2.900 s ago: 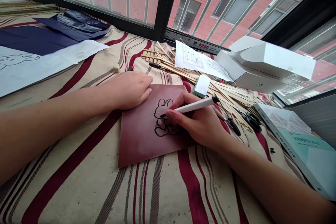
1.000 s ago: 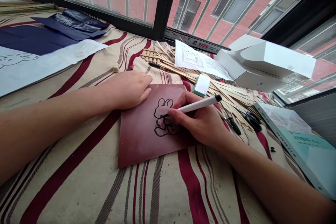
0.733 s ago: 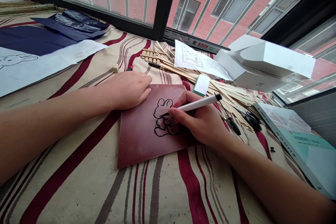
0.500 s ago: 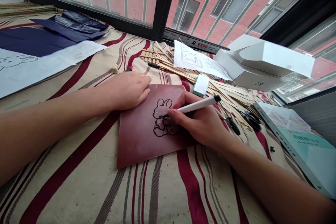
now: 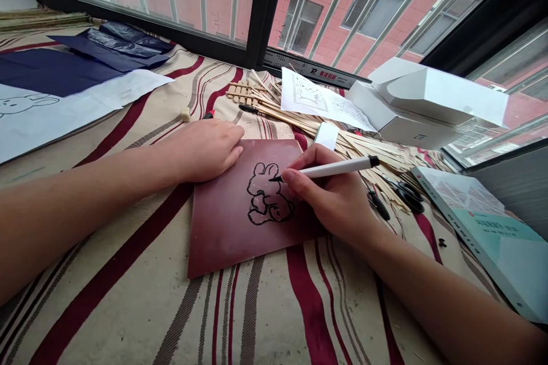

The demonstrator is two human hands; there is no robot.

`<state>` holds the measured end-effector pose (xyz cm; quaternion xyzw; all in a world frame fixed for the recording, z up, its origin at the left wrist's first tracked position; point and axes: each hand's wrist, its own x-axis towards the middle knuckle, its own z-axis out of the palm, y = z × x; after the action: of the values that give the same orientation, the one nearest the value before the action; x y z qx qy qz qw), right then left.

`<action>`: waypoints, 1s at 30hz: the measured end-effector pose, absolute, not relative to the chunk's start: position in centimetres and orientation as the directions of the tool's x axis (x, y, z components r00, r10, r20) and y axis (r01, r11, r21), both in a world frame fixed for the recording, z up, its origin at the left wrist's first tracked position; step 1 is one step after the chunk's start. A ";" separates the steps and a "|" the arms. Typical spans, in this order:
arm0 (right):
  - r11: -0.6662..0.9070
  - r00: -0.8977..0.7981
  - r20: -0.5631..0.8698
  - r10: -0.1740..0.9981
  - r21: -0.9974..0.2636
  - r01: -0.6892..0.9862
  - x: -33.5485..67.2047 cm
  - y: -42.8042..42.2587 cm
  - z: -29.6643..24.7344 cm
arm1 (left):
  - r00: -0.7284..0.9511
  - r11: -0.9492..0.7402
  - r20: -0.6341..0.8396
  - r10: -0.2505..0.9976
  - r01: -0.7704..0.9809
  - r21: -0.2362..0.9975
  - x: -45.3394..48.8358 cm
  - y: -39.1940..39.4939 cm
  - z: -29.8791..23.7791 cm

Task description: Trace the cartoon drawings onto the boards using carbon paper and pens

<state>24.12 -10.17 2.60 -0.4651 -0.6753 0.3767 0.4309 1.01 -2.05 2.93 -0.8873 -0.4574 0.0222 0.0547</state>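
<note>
A dark red square board [image 5: 222, 228] lies on the striped cloth. A black outline of a rabbit [image 5: 268, 201] is drawn on it. My right hand [image 5: 331, 197] is closed around a white marker pen [image 5: 338, 167], whose black tip rests at the rabbit's right ear. My left hand [image 5: 205, 148] lies on the board's upper left corner with its fingers curled loosely, pressing down on it.
Thin wooden strips [image 5: 368, 148] lie behind the board with a white eraser [image 5: 326, 136], a printed sheet [image 5: 317, 100] and scissors [image 5: 406, 194]. White boxes [image 5: 428, 105] and a book [image 5: 483, 222] sit right. Dark blue carbon paper [image 5: 64, 63] and a white rabbit sheet [image 5: 51, 108] lie left.
My right hand has shifted slightly right and up, uncovering more of the rabbit; the pen tip has moved from the body to the right ear. The left hand stays put.
</note>
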 end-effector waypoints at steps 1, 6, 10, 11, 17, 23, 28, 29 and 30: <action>0.287 -0.206 0.231 0.951 -0.907 0.307 24.1 -10.2 2.7 | 0.581 -0.576 0.013 0.814 0.809 -0.120 1.0 -2.0 2.9; 0.309 -0.266 0.227 0.937 -0.893 0.326 23.9 -10.0 2.8 | 0.585 -0.579 0.028 0.810 0.807 -0.116 0.9 -2.0 2.9; 0.353 -0.313 0.264 0.913 -0.894 0.275 23.8 -9.7 2.7 | 0.588 -0.582 0.064 0.806 0.808 -0.092 0.9 -2.1 2.9; 0.360 -0.310 0.275 0.910 -0.895 0.263 23.9 -9.6 2.7 | 0.587 -0.582 0.067 0.807 0.809 -0.086 0.9 -2.1 2.9; 0.337 -0.261 0.269 0.927 -0.902 0.268 23.7 -10.0 2.7 | 0.584 -0.580 0.055 0.810 0.811 -0.071 1.0 -2.2 3.0; 0.263 -0.244 0.186 0.952 -0.905 0.334 23.7 -9.9 2.2 | 0.584 -0.576 0.049 0.810 0.809 -0.120 1.0 -2.2 3.0; 0.248 -0.272 0.165 0.948 -0.919 0.307 23.7 -9.8 2.1 | 0.578 -0.570 0.029 0.816 0.812 -0.125 1.1 -2.3 3.0; 0.251 -0.274 0.167 0.947 -0.918 0.308 23.6 -9.8 2.1 | 0.575 -0.568 0.022 0.818 0.814 -0.123 1.2 -2.3 3.0; 0.256 -0.277 0.170 0.946 -0.916 0.310 23.6 -9.8 2.1 | 0.573 -0.568 0.017 0.819 0.815 -0.119 1.2 -2.3 3.1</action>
<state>23.62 -9.76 2.12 -0.4559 -0.6887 0.4052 0.3919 1.21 -2.32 3.05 -0.8851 -0.4615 0.0201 0.0567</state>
